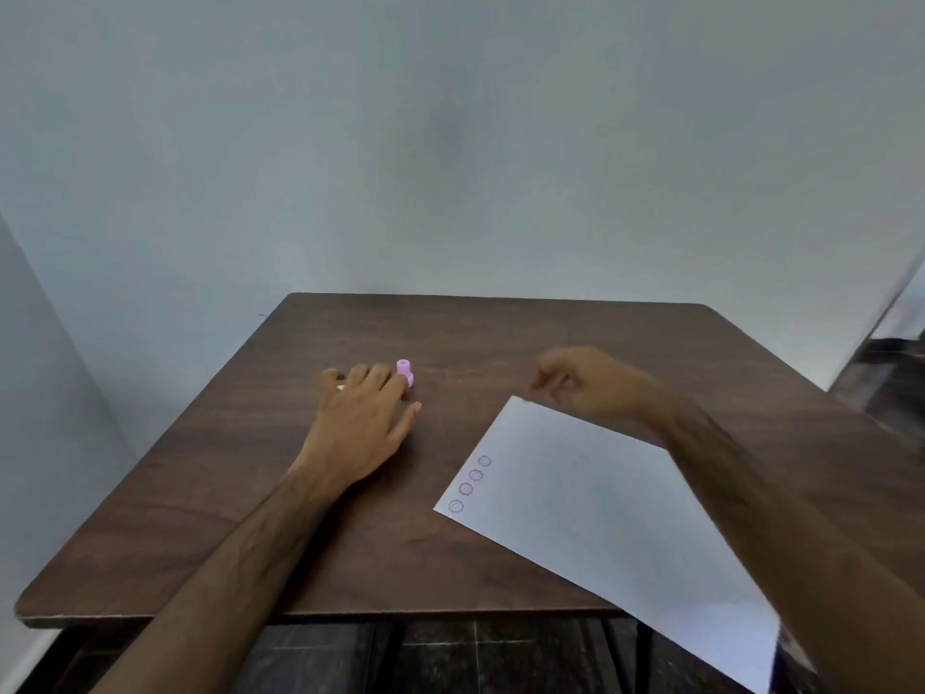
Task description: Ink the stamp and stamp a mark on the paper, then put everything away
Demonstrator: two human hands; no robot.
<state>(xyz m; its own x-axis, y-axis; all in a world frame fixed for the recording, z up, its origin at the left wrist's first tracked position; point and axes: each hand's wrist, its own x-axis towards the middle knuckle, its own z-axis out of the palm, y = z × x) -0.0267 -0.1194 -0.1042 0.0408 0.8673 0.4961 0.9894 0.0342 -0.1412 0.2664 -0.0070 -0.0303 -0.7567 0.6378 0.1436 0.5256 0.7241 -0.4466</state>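
A small pink stamp (pixel 405 370) stands on the dark wooden table (pixel 250 468), just past the fingertips of my left hand (pixel 365 423). That hand lies flat on the table with fingers spread; a small pale bit shows under its far fingers. A white sheet of paper (pixel 600 518) lies at an angle on the right, hanging over the front edge, with several purple stamped marks (pixel 469 483) along its left edge. My right hand (pixel 585 380) hovers blurred above the paper's far corner with fingers curled; whether it pinches anything is unclear.
The table stands against a plain grey wall (pixel 450 142). A dark tiled floor (pixel 450 658) shows below the front edge and at the far right.
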